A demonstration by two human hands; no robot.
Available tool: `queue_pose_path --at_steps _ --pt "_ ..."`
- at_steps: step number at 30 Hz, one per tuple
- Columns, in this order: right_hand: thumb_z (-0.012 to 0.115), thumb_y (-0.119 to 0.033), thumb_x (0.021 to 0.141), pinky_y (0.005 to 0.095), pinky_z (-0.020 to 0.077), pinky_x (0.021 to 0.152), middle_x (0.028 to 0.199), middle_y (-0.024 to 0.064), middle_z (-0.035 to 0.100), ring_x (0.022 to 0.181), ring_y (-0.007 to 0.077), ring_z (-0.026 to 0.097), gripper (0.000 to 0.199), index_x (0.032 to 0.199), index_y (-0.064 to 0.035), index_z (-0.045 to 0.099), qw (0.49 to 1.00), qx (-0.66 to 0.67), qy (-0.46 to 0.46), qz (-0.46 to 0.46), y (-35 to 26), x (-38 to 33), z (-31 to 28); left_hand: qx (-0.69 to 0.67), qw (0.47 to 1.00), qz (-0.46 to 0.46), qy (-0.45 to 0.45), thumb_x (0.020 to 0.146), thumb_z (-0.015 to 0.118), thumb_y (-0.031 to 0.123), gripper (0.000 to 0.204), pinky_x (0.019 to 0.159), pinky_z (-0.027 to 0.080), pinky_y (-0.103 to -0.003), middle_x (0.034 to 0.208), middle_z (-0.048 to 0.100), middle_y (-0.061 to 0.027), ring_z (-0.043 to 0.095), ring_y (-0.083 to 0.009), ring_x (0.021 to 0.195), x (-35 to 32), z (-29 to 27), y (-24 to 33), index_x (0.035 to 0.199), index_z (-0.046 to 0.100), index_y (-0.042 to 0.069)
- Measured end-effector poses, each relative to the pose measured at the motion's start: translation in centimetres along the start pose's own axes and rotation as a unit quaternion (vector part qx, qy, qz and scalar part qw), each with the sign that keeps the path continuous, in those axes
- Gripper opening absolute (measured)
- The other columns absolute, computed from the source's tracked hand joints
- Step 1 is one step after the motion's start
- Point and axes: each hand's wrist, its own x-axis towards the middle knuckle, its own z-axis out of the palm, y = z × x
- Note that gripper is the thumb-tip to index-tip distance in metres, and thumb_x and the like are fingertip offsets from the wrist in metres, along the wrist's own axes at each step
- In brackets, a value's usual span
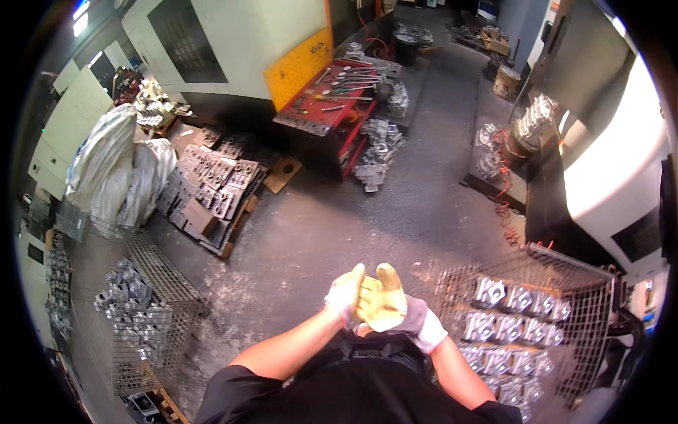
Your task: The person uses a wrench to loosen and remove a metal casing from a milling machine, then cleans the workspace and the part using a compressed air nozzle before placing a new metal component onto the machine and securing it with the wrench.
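In front of my dark-clothed body, my two gloved hands meet. My left hand (343, 295), in a pale glove, points its thumb upward, and its other fingers are largely hidden. My right hand (387, 305) wears a yellow-palmed glove with a greyish back and white cuff. Its yellow palm faces up, the thumb stretched away and the fingers lying toward my left hand, touching it. No separate part shows in the right palm. Whether anything sits between the hands I cannot tell. Nearest to my right hand is a wire basket (599, 311) with silvery metal castings (519, 298) in rows.
A second wire basket (166, 272) of castings stands at left. Beyond it, a low pallet (236, 230) bears flat metal parts near white sacks (106, 162). A red tool bench (304, 106) stands ahead, castings beside it. Machines flank the dark floor (311, 205); an orange hose (503, 205) lies at right.
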Motion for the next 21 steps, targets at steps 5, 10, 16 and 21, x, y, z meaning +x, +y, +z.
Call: queue_pose_path --at_steps 5,10,16,21 --pt "0.067 -0.021 0.098 0.0425 0.0587 0.102 0.141 0.0165 0.062 0.12 0.029 0.068 0.061 0.148 0.0072 0.046 0.817 0.55 0.124 0.119 6.4 6.7 -16.4 -0.074 0.997 0.011 -0.032 0.108 0.057 0.043 0.044 0.058 0.055 -0.028 0.078 0.072 -0.0044 0.066 -0.0136 0.063 11.3 8.9 14.8 0.091 0.072 0.006" --pt "0.062 -0.017 0.103 0.0379 0.0632 0.084 0.125 0.0123 0.069 0.111 0.0231 0.07 0.042 0.14 0.0031 0.057 0.772 0.589 0.146 0.189 11.0 17.5 -27.0 -0.039 0.999 0.03 -0.002 0.106 0.06 0.044 0.043 0.064 0.056 -0.03 0.079 0.073 -0.0058 0.069 -0.0149 0.068 24.9 14.7 20.8 0.089 0.07 0.006" --pt "0.057 -0.011 0.103 0.0276 0.0532 0.084 0.108 0.0062 0.068 0.096 0.0147 0.064 0.024 0.123 0.001 0.064 0.872 0.346 0.301 0.172 18.5 25.8 -44.5 0.115 0.985 0.089 -0.095 0.103 0.06 0.052 0.053 0.077 0.057 -0.035 0.089 0.076 -0.0099 0.071 -0.0192 0.081 42.2 30.0 33.5 0.099 0.074 0.001" --pt "0.053 -0.007 0.102 0.0268 0.0526 0.077 0.098 0.0046 0.065 0.089 0.0132 0.062 0.012 0.109 -0.0028 0.061 0.821 0.302 0.461 0.149 19.3 30.0 -59.8 0.246 0.91 0.034 -0.333 0.098 0.059 0.066 0.07 0.072 0.057 -0.036 0.099 0.076 -0.0097 0.072 -0.0216 0.082 53.8 44.1 44.4 0.122 0.07 0.001"
